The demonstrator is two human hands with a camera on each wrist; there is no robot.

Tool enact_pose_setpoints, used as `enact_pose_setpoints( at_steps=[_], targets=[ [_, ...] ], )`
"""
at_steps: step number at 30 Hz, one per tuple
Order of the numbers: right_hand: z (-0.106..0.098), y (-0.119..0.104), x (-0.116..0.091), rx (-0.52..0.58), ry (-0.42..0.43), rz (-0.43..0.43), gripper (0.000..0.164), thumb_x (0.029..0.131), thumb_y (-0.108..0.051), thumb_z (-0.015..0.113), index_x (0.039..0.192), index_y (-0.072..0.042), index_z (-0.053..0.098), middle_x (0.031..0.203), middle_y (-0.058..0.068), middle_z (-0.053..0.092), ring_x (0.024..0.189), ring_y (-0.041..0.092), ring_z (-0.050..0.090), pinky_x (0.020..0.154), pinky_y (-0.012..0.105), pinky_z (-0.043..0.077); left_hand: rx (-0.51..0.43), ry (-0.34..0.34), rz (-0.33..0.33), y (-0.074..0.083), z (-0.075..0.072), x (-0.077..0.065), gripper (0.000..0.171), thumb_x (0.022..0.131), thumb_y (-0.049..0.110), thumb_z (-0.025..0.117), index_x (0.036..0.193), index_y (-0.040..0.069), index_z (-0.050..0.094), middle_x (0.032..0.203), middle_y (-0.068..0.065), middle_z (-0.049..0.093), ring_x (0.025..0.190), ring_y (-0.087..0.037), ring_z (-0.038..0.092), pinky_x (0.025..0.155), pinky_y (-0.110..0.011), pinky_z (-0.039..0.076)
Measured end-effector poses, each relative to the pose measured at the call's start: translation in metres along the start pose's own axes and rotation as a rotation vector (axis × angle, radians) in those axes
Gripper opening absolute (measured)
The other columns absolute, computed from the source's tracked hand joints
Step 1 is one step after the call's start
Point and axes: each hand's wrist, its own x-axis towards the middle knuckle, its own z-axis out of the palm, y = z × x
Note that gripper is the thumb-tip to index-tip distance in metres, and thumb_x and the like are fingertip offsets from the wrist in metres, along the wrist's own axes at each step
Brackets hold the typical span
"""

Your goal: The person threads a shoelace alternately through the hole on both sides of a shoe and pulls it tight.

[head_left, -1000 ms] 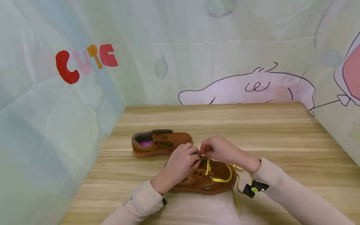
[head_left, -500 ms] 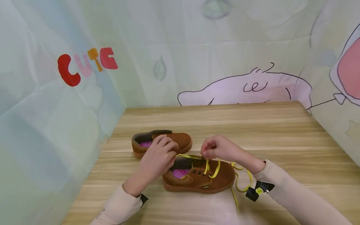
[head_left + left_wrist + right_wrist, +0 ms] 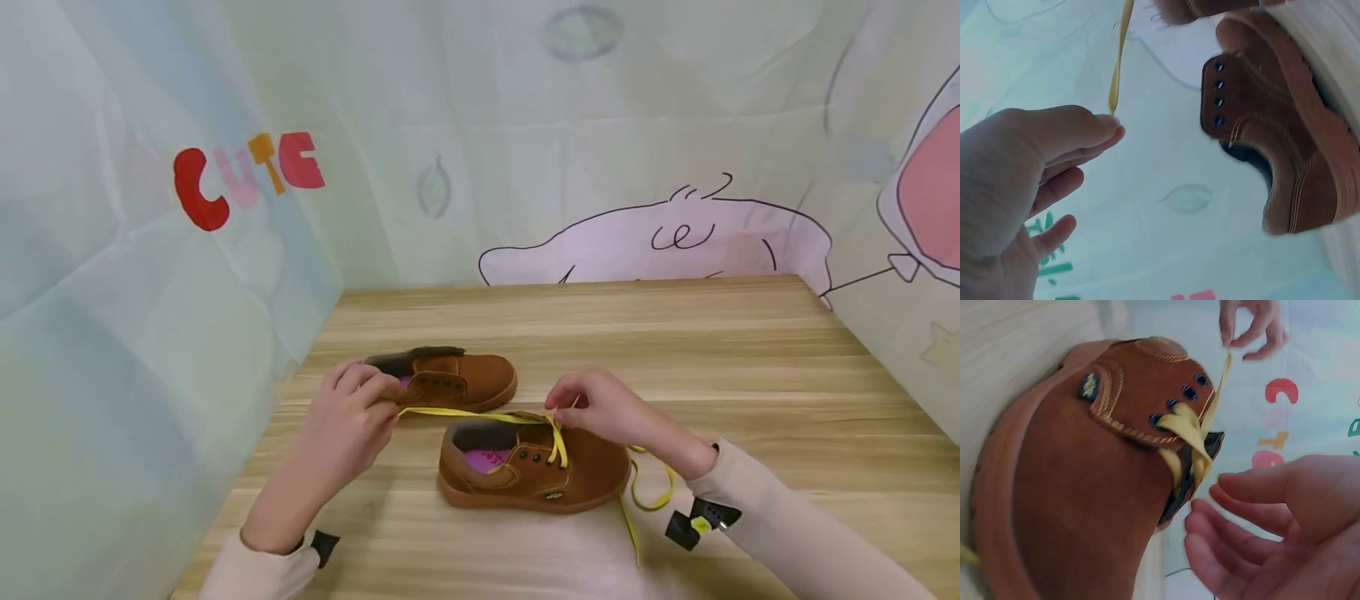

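Closest in, the near shoe sits upright on the desk, its long axis running left to right, toe to the person's right and heel to the left. Loose yellow lace curls on the desk beyond its toe, close to the right wrist's black band. On the near flap, lace shows at the two front eyelets; the two toward the heel are bare.

The right hand is the nearer one to this shoe, over the tongue and eyelets. Its thumb and fingers are loosely bent and parted, with no firm grip showing; whether a fingertip touches the lace cannot be told. The left hand is well apart, out past the heel, pinching the lace between thumb and forefinger. From there the strand runs nearly straight rightward to the eyelets, roughly along the shoe's length.

Behind this strand lies the far shoe, also toe right, its visible eyelets bare. In the head view the left hand covers part of its heel; the left wrist view shows a gap between them. Farthest back hangs a printed cloth.
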Motion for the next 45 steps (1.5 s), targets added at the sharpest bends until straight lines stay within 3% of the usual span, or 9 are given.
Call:
enact_pose_setpoints(
  at_steps=[9,16,20,25,30,34,37,41,45],
  targets=[
    [0.012,0.026,-0.025,-0.207,-0.08,-0.031,0.051,0.084,-0.018,0.07,0.129,-0.003,0.053,0.125,0.012,0.061,0.118,0.031,0.056,0.099,0.047,0.045,-0.038,-0.041,-0.003,0.001,-0.015,-0.013,0.011,0.063,0.003,0.079,0.068,0.01,0.072,0.088,-0.001,0.065,0.09,-0.025,0.054,0.1,-0.05,0.038],
    [0.017,0.027,-0.025,-0.28,-0.048,-0.024,0.055,0.084,-0.022,0.07,0.132,-0.003,0.052,0.13,0.014,0.059,0.122,0.034,0.054,0.101,0.049,0.043,-0.13,-0.041,-0.038,0.0,-0.031,-0.026,0.015,0.061,0.004,0.079,0.066,0.013,0.069,0.09,0.0,0.062,0.093,-0.026,0.051,0.1,-0.052,0.034],
    [0.013,0.02,-0.026,-0.237,-0.012,-0.051,0.056,0.085,-0.019,0.069,0.136,-0.009,0.048,0.134,0.01,0.055,0.12,0.032,0.054,0.097,0.048,0.046,-0.291,-0.048,-0.09,0.006,-0.043,-0.018,0.008,0.074,0.016,0.077,0.071,0.02,0.07,0.1,0.004,0.062,0.101,-0.024,0.048,0.107,-0.047,0.03],
    [0.017,-0.009,-0.023,-0.174,0.093,-0.277,0.041,0.09,-0.026,0.063,0.13,-0.024,0.055,0.135,0.001,0.054,0.125,0.021,0.051,0.099,0.043,0.046,-0.514,-0.085,-0.132,0.026,-0.056,0.003,0.012,0.079,0.02,0.075,0.077,0.029,0.068,0.106,0.011,0.06,0.107,-0.013,0.043,0.103,-0.031,0.03],
    [0.027,-0.042,-0.016,0.021,-0.004,-0.528,0.021,0.094,-0.025,0.057,0.113,-0.024,0.066,0.117,-0.002,0.066,0.11,0.008,0.058,0.094,0.029,0.048,-0.648,-0.051,-0.097,0.047,-0.058,0.026,0.009,0.083,0.022,0.072,0.081,0.03,0.068,0.104,0.014,0.059,0.104,-0.01,0.043,0.099,-0.026,0.031],
    [0.023,-0.054,-0.021,0.255,-0.078,-0.499,0.015,0.096,-0.017,0.053,0.097,-0.016,0.068,0.092,0.006,0.071,0.089,0.004,0.062,0.082,0.024,0.052,-0.732,-0.018,-0.119,0.055,-0.046,0.037,0.007,0.088,0.024,0.067,0.083,0.028,0.069,0.1,0.014,0.061,0.099,-0.008,0.045,0.089,-0.024,0.036],
    [0.012,-0.059,-0.028,0.452,-0.079,-0.445,0.019,0.098,-0.01,0.048,0.092,-0.006,0.065,0.083,0.015,0.067,0.081,0.005,0.061,0.075,0.026,0.053,-0.796,-0.051,-0.199,0.058,-0.022,0.041,0.008,0.089,0.021,0.065,0.084,0.025,0.07,0.093,0.012,0.064,0.091,-0.004,0.051,0.079,-0.022,0.043],
    [-0.002,-0.066,-0.036,0.564,-0.034,-0.481,0.02,0.098,-0.003,0.044,0.09,0.0,0.062,0.077,0.02,0.06,0.076,0.008,0.061,0.069,0.028,0.053,-0.848,-0.237,-0.309,0.067,0.024,0.045,0.011,0.092,0.021,0.061,0.09,0.019,0.071,0.088,0.008,0.068,0.078,0.0,0.055,0.07,-0.019,0.049],
    [-0.004,-0.068,-0.041,0.429,-0.035,-0.518,0.019,0.097,-0.004,0.047,0.091,-0.006,0.064,0.073,0.012,0.059,0.072,0.009,0.057,0.065,0.026,0.051,-0.934,-0.481,-0.329,0.073,0.059,0.046,0.017,0.094,0.013,0.056,0.101,0.013,0.071,0.074,0.002,0.066,0.057,0.002,0.049,0.054,-0.016,0.043]
  ],
)
